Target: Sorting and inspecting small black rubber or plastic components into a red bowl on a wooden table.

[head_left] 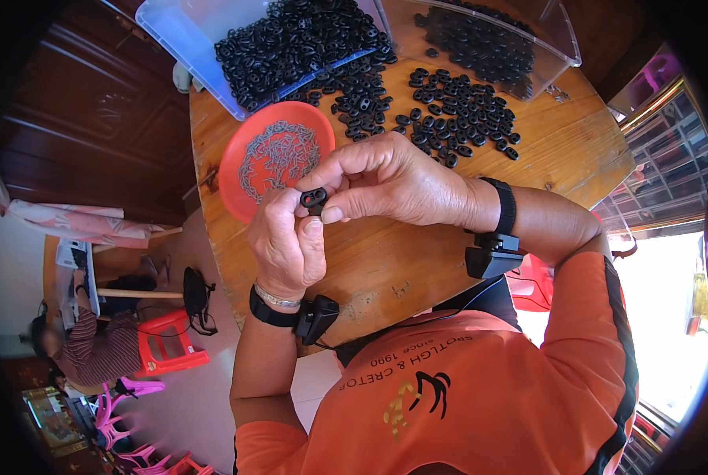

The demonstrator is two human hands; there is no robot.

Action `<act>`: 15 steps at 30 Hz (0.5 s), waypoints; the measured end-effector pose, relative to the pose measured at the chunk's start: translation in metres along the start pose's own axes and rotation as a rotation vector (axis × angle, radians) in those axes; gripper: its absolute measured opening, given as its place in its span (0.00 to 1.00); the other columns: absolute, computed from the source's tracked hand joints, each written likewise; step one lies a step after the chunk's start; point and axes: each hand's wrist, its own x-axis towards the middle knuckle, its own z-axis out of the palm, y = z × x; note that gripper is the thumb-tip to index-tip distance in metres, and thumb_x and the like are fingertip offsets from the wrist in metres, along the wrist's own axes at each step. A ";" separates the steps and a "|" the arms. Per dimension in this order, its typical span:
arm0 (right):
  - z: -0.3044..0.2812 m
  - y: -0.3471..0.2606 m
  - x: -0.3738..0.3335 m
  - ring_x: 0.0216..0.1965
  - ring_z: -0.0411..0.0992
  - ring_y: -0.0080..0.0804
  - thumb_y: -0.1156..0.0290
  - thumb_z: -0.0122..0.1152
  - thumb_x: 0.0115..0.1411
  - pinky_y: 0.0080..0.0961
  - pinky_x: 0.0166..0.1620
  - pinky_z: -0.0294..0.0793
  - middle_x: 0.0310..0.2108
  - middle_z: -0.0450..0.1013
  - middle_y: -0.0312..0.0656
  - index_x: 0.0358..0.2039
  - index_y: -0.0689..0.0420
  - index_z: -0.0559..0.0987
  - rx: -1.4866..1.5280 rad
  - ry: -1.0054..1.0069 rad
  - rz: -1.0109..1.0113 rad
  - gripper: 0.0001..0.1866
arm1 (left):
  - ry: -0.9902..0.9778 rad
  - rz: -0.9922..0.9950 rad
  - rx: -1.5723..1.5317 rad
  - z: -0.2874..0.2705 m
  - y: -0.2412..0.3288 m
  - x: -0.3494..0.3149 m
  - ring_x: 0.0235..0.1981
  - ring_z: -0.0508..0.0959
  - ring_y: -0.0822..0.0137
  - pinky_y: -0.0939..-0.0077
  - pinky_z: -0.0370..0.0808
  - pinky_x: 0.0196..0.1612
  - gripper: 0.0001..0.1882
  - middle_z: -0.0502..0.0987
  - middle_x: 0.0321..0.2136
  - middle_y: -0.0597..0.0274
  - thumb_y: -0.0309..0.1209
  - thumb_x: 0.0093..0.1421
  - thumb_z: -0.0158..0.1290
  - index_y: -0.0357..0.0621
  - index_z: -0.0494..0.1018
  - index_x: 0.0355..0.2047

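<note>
Grained wood table; hands pinch two-holed black piece.

Blk pc, small & rounded-oblong, prob. plastic by its look, w/ 2 round thru-holes side by side, a reddish tone showing in the left one; dark body also shows below the holed face. It's off the table, pinched btwn the fingertips of the L hand & R hand, partly covered by them. Pose: tilted, holed face turned up twd the cam, long axis rising slightly to the R; underside hidden.
</note>
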 end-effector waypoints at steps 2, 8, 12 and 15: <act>-0.001 0.001 -0.002 0.35 0.69 0.14 0.78 0.63 0.55 0.14 0.40 0.72 0.33 0.73 0.32 0.47 0.59 0.78 0.033 0.008 0.014 0.17 | 0.017 0.067 -0.007 0.004 -0.001 0.004 0.24 0.73 0.57 0.66 0.71 0.29 0.17 0.72 0.26 0.50 0.34 0.62 0.46 0.31 0.65 0.43; -0.008 0.002 -0.005 0.38 0.70 0.15 0.81 0.63 0.55 0.15 0.44 0.74 0.35 0.74 0.33 0.46 0.60 0.77 0.078 0.009 0.024 0.17 | 0.015 0.103 0.035 0.009 -0.002 0.002 0.28 0.76 0.57 0.67 0.72 0.33 0.19 0.74 0.29 0.49 0.37 0.64 0.43 0.29 0.65 0.45; -0.009 0.003 -0.003 0.39 0.71 0.16 0.81 0.62 0.55 0.15 0.44 0.74 0.36 0.75 0.34 0.47 0.60 0.77 0.128 -0.018 0.038 0.17 | -0.005 0.093 0.054 0.007 -0.003 0.003 0.28 0.76 0.58 0.67 0.73 0.34 0.19 0.74 0.30 0.49 0.36 0.64 0.44 0.29 0.64 0.45; -0.012 0.002 -0.004 0.40 0.71 0.16 0.82 0.62 0.55 0.15 0.45 0.73 0.36 0.75 0.34 0.47 0.60 0.77 0.142 -0.029 0.049 0.17 | -0.006 0.083 0.054 0.009 -0.002 0.002 0.28 0.76 0.57 0.67 0.73 0.34 0.19 0.74 0.31 0.48 0.35 0.64 0.43 0.29 0.64 0.45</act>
